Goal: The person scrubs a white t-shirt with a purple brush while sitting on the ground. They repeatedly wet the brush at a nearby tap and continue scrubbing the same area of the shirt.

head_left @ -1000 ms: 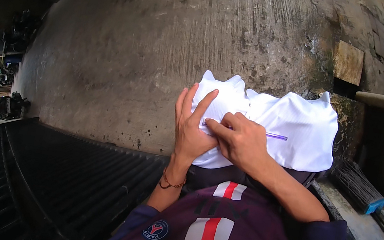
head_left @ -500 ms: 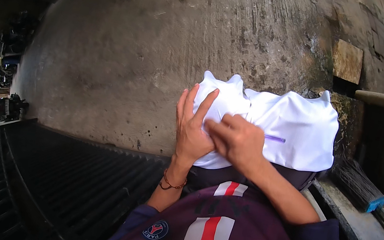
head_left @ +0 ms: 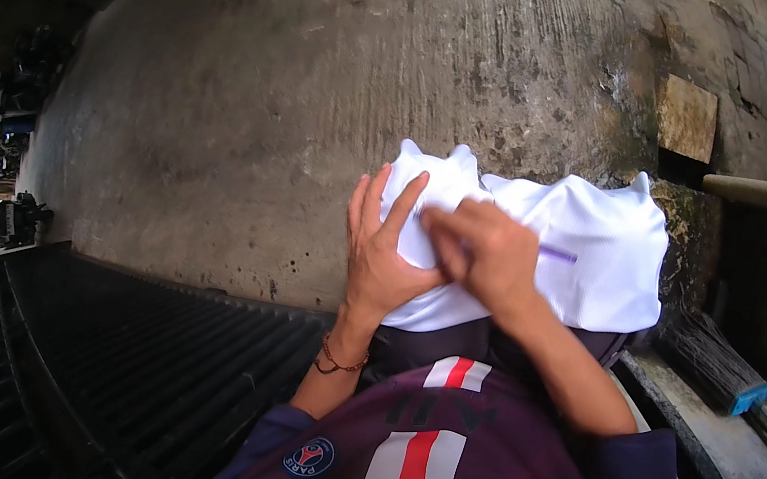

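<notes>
A white cloth (head_left: 597,235) lies spread over my lap, its top edge pulled up into several small peaks. My left hand (head_left: 388,256) rests on the left part of the cloth, fingers stretched out and spread, thumb pointing toward my right hand. My right hand (head_left: 493,253) is closed above the middle of the cloth, a little blurred by motion. From behind its knuckles sticks out the end of a slim purple rod (head_left: 558,255), gripped in the fingers. The rod's other end is hidden by the hand and blur, so its kind does not show.
Rough concrete floor (head_left: 249,136) stretches ahead. Black ribbed slats (head_left: 184,338) run along my left side. A broom with dark bristles (head_left: 703,359) and a blue head lies on the right, near a curved dark bar (head_left: 674,441). A square slab (head_left: 688,118) stands farther off.
My right hand has moved slightly up and away from me over the cloth, and the purple rod has moved with it. My left hand stays spread on the cloth.
</notes>
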{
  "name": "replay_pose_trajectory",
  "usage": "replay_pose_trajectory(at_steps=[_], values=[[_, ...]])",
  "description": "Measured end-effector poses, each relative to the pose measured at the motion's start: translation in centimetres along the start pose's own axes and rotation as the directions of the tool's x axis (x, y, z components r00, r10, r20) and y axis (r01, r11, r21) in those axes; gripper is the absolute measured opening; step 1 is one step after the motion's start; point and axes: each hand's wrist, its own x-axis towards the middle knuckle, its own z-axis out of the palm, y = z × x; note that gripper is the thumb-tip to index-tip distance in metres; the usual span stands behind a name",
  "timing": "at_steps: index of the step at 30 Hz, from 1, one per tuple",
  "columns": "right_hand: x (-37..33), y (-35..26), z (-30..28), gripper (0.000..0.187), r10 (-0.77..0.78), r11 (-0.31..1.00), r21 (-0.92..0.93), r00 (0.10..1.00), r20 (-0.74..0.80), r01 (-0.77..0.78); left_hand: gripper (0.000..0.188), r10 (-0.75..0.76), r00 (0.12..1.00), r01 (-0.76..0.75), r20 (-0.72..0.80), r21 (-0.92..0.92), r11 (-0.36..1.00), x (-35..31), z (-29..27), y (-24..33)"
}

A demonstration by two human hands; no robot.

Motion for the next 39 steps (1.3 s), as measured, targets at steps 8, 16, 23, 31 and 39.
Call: replay_pose_trajectory(at_steps=[8,16,23,31,39], values=[[0.5,0.1,-0.4,0.016,0.036,0.998,0.051,0.999,0.013,-0.036,0.106,-0.022,0.999,0.023,0.026,-0.031,0.999,0.0,-0.2,0.2],[-0.9,0.7,-4.4,0.018,0.044,0.937,0.315,0.946,0.321,-0.15,0.113,-0.024,0.999,0.027,0.04,-0.095,0.995,-0.2,-0.4,0.0],[2.0,0.1,-5.1,0.015,0.204,0.919,0.298,0.957,0.205,-0.259,0.087,0.152,0.974,-0.102,0.167,-0.273,0.957,3.9,-3.9,-3.2],[1.0,0.9,-0.2,0.016,0.024,0.992,0.122,0.999,0.022,-0.026,0.094,0.152,0.943,-0.065,0.297,-0.284,0.957,5.0,-2.2,-4.9],[0.1,-0.3,-0.2,0.024,-0.065,0.996,0.067,0.986,0.154,0.056,0.102,0.164,0.929,-0.075,0.33,-0.267,0.961,4.8,-2.0,-5.1]])
